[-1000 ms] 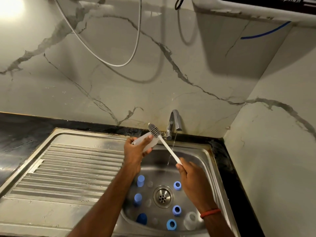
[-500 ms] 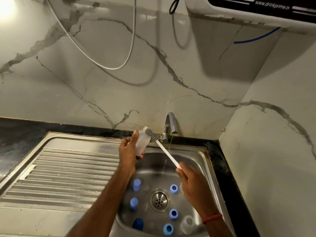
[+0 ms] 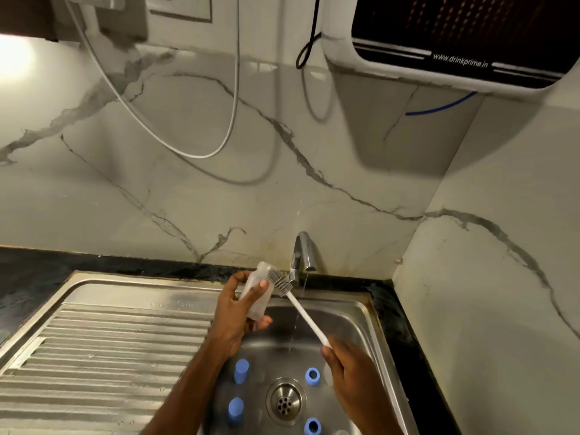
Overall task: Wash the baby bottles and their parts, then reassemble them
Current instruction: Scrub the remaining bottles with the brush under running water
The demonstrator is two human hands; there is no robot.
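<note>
Head view: the steel sink [image 3: 370, 309] fills the lower frame, with its ribbed draining board [image 3: 110, 356] at lower left and a water purifier [image 3: 455, 42] at upper right. Your left hand [image 3: 235, 315], at centre, wraps fingers and thumb around the translucent bottle [image 3: 255, 296], held tilted above the basin's back edge. Your right hand [image 3: 351, 372], lower right of centre, closes round the white handle of the brush [image 3: 304, 315]. Its grey bristles meet the bottle's upper end, just left of the running tap [image 3: 301, 255]. Blue parts [image 3: 241, 375] lie in the basin around the drain [image 3: 285, 401].
</note>
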